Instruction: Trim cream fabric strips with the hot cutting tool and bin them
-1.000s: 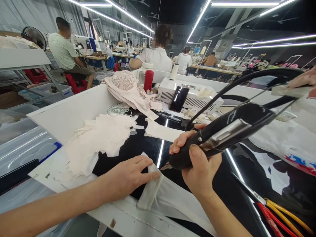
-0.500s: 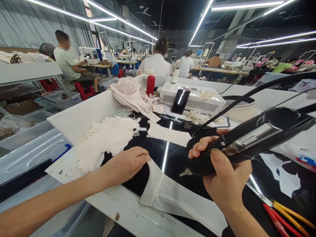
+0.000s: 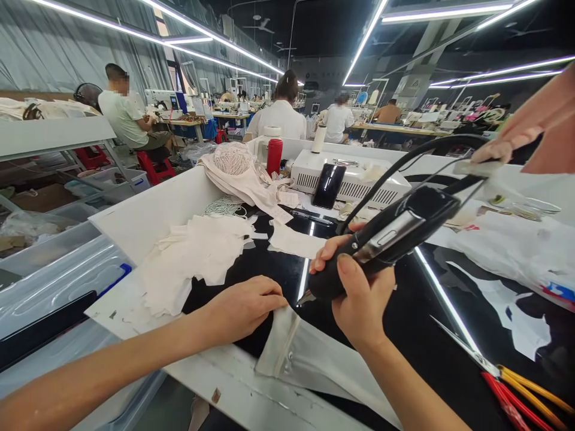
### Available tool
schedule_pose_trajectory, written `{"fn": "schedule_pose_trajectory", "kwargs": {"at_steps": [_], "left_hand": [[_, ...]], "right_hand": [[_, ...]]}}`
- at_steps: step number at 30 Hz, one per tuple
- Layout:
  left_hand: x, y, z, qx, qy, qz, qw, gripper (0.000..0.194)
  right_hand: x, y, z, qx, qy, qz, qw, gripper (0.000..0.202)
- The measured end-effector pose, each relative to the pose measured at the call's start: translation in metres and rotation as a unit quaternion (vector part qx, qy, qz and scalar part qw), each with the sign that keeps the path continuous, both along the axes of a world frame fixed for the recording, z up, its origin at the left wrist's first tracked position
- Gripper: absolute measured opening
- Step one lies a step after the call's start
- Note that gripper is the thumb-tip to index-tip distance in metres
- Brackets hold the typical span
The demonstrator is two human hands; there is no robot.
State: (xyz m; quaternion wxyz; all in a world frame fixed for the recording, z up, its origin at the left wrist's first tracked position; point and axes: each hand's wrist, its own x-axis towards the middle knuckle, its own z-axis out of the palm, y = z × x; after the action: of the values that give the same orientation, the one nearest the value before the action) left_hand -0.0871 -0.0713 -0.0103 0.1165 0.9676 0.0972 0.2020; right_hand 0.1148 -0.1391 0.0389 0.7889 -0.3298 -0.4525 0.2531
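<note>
Two hands near tabletop's (image 3: 258, 263) front edge: left hand (image 3: 247, 308) pinching cloth (image 3: 326, 359) corner; right hand (image 3: 366, 305) clamped round black tool (image 3: 389, 236).

The bottle (image 3: 274, 157) is red, the handheld tool (image 3: 381, 242) black.

Clock positions about the view's centre: fan (image 3: 87, 94), ten o'clock; red bottle (image 3: 274, 158), between eleven and twelve; tilted phone (image 3: 329, 186), two o'clock, before a vented white box (image 3: 372, 187).
</note>
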Motion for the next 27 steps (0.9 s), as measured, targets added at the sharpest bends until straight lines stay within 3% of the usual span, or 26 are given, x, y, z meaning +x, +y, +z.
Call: {"fn": "schedule_pose_trajectory", "kwargs": {"at_steps": [17,27], "left_hand": [[-0.007,-0.002,-0.007,0.037,0.011,-0.019,0.999,0.045],[-0.008,-0.004,-0.007,0.046,0.023,-0.017,0.999,0.046]], "right_hand": [[-0.010,0.009,-0.004,0.005,0.013,0.026,1.000,0.041],[-0.012,0.008,-0.005,-0.003,-0.005,0.007,1.000,0.042]]}}
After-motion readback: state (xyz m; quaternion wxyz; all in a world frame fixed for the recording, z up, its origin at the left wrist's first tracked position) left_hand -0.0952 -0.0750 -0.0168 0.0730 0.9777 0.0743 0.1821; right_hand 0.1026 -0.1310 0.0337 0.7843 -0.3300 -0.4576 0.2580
